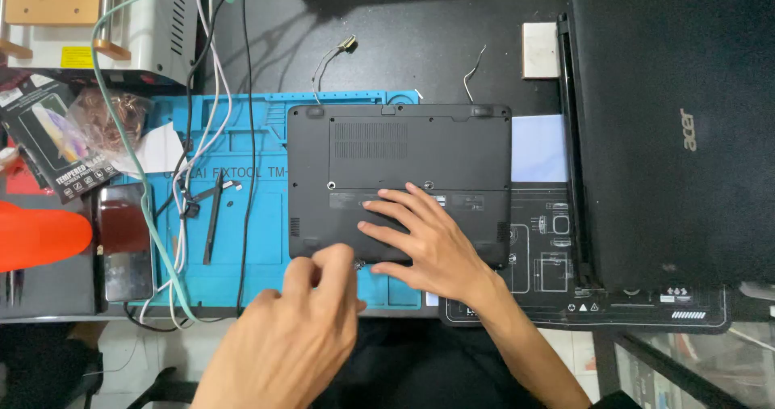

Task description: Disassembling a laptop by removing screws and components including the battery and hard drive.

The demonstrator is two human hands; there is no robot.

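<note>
Loose cables point(182, 175) trailed over the blue mat point(242, 134). The left hand point(286, 336) hovered half-curled and empty at the upturned laptop base point(400, 183); the right hand point(424, 239) pressed it, fingers spread. Pushed unevenly, it might slide and snag those cables.

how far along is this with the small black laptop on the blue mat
Done: the small black laptop lies bottom up on the blue mat, two loose wires trailing from its far edge. In hand: the right hand lies flat on the bottom cover while the left hand works at the near edge. Left: the cover is still on; the black pry tool lies unused on the mat.
</note>
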